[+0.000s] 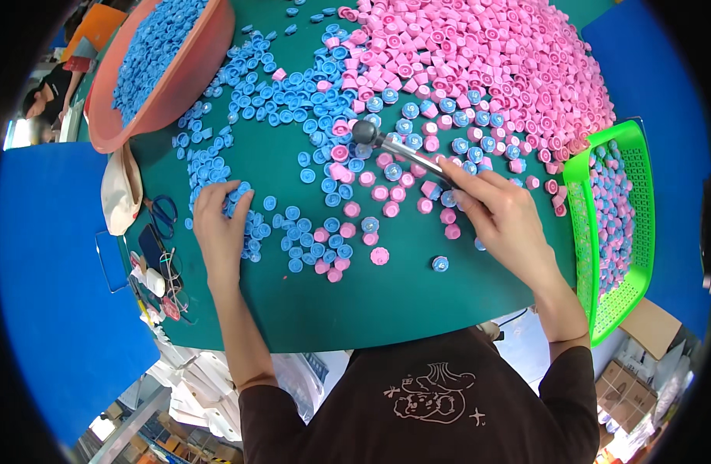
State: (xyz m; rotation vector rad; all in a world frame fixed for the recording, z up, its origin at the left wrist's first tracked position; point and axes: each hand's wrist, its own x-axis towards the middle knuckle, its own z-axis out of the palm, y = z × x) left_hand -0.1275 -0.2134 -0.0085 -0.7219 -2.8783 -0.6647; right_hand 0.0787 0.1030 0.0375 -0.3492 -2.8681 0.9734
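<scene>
Table (417, 286): flat, dark green, matte.
Blue caps (293, 100): small round plastic, scattered left of the mallet head.
Pink caps (479, 54): ridged plastic, heaped beyond the mallet.
Mallet (386, 143): dark rounded head, shiny metal shaft, raised above mixed caps; handle hidden in the fist.
Right hand (502, 216): fingers curled tight around the mallet.
Left hand (220, 224): fingertips pinching blue caps, left of the mallet.
Green basket (641, 255): slotted plastic, right of the mallet, its lower corner over the table's edge.

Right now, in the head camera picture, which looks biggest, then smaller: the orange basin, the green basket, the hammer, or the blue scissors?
1. Orange basin and green basket: look about alike, both bent at the rim, so unranked.
2. Hammer.
3. Blue scissors.
</scene>
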